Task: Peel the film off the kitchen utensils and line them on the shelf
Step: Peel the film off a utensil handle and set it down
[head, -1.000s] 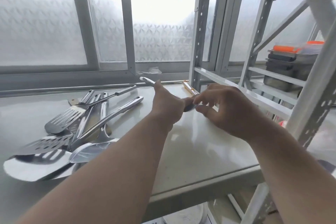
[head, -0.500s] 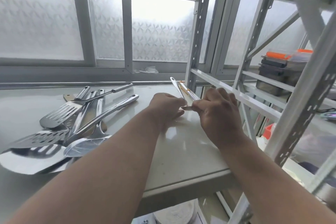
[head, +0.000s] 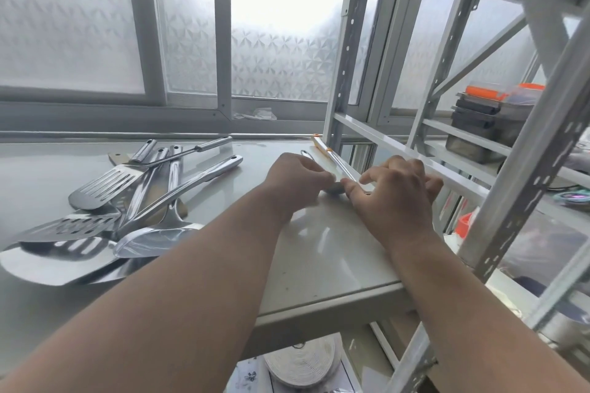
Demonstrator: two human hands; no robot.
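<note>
I have my left hand [head: 295, 177] pinched on the spoon [head: 333, 190] to steady it on the shelf [head: 319, 265]; my right hand [head: 391, 193] fingertips meet it there, probably nipping the film's edge, though blur hides that.

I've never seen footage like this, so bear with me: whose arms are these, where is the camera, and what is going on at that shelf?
No machine here: a person wears a camera on the head, looking down at their own bare arms. The left hand and the right hand meet over a spoon lying on the pale shelf, pinching at it, probably to peel its film. Blur hides the exact grip. Beside the spoon lies a utensil with orange trim. To the left sits a pile of metal spatulas. Behind is a frosted window; a stack of containers sits on a rack to the right.
</note>
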